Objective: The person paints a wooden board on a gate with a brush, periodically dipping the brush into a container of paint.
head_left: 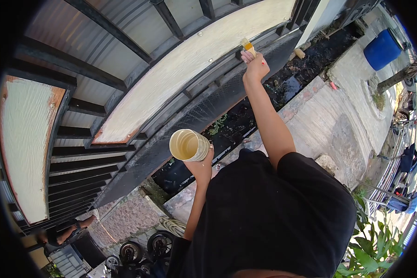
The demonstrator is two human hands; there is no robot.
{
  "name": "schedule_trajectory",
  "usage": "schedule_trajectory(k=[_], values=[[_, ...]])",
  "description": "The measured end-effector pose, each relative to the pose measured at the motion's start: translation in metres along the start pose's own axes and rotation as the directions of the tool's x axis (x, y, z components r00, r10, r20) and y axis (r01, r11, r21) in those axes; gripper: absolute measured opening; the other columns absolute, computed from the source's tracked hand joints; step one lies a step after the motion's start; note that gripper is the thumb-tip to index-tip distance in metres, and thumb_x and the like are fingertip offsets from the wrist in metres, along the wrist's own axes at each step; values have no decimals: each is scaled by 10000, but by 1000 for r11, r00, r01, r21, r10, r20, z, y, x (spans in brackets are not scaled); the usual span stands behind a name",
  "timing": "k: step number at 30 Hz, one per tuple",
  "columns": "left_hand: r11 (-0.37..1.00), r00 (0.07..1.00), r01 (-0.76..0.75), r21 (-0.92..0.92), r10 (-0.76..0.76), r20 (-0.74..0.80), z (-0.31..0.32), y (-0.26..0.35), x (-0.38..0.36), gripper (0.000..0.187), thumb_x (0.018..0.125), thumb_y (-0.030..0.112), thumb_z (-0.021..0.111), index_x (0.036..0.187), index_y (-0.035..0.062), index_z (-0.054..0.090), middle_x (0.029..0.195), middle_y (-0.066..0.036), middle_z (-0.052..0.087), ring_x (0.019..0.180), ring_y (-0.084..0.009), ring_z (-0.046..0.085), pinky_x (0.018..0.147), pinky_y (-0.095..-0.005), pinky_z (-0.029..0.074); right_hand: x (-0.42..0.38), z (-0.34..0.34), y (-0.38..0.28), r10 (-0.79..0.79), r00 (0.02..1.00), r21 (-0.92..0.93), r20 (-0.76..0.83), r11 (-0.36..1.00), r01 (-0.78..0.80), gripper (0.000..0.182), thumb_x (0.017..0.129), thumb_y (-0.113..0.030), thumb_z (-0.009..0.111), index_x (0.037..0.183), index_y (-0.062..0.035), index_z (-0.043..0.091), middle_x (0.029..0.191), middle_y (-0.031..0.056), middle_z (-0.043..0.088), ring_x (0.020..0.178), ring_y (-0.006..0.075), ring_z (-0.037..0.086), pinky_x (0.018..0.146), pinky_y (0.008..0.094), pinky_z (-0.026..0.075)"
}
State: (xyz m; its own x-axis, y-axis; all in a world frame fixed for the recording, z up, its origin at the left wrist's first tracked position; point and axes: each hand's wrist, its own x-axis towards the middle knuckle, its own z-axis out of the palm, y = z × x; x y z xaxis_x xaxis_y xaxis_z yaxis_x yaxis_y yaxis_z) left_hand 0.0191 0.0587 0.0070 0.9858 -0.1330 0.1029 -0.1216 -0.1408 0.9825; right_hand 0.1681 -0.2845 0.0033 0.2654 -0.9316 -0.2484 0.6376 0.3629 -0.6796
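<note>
My left hand (203,167) is wrapped round a whitish paint tub (203,146) with ridged sides. The tub is tilted so its mouth faces me, and a cream-coloured inside shows. My right hand (256,68), on an outstretched arm, grips a paintbrush (248,46) by its handle. Pale bristles and a yellow-orange band stick out above the fingers. Close by the brush runs a long curved cream panel (171,69) set in a black metal fence, with reddish-brown bare patches at its lower left end.
Another cream panel (28,143) with brown edges stands at left among black bars (85,167). A ditch of dark water (289,85) runs below the fence beside concrete paving (310,120). Farther off are a blue barrel (382,49), parked motorbikes (143,255) and another person (67,234).
</note>
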Motion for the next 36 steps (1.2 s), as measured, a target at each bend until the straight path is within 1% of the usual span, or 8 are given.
schedule_trajectory(k=[7,10,12,18,24,32,34,36], values=[[999,999,33,-5,-32,40,5,1,3,610,827,11,894,1339,-27,565,1241,-130,686,1131,-228,686,1061,-388,513,-81,-7,10,294,943,-117,154,953,-278,342,1074,-114,553,1179,207,610,962,285,755,816,347,808,679,376,670],[999,999,-35,14,35,3,9,4,3,474,867,-11,856,1263,-34,595,1165,-112,707,1061,-198,686,1024,-372,514,-57,-13,-10,87,986,-115,144,991,-71,349,1074,-113,565,1179,214,630,971,270,761,809,340,807,675,366,661],[999,1000,6,-49,-6,-10,8,-3,0,631,828,16,896,1358,-22,557,1257,-132,685,1140,-226,683,1062,-391,511,-37,-4,-14,-28,993,-76,111,996,36,328,1104,-112,551,1211,183,649,1007,264,764,851,324,810,721,345,660],[999,999,-26,-40,24,-38,14,17,1,478,858,8,869,1257,-31,609,1177,-112,707,1068,-205,687,1032,-375,511,-95,-8,8,229,924,-242,305,958,-157,341,1100,-111,561,1231,189,654,1001,267,758,844,330,805,705,349,659],[1000,1000,13,21,-13,-14,2,0,-3,652,827,22,898,1370,-22,540,1278,-141,669,1166,-237,674,1072,-396,508,-27,7,-15,-130,988,-25,87,991,133,352,1101,-105,561,1266,197,639,1019,257,762,871,317,805,724,334,650],[1000,1000,-4,-13,4,-27,13,11,0,543,845,15,880,1297,-22,581,1215,-125,689,1114,-216,678,1050,-382,509,-126,2,-11,298,854,-253,427,946,-204,350,1094,-117,583,1251,185,666,1004,254,768,834,313,803,676,344,644],[999,998,-22,-33,20,-55,11,14,0,433,858,6,862,1220,-24,627,1153,-111,710,1066,-201,684,1032,-372,507,-85,11,-28,100,942,-150,319,987,-54,343,1095,-114,575,1217,191,674,1002,248,766,847,304,801,683,336,633],[1000,1000,1,5,-1,-1,4,8,-3,616,834,19,897,1345,-26,558,1250,-132,679,1133,-223,680,1054,-386,517,-27,19,-31,-160,970,-54,182,984,172,346,1099,-110,560,1224,197,660,998,239,763,864,294,798,693,327,619]])
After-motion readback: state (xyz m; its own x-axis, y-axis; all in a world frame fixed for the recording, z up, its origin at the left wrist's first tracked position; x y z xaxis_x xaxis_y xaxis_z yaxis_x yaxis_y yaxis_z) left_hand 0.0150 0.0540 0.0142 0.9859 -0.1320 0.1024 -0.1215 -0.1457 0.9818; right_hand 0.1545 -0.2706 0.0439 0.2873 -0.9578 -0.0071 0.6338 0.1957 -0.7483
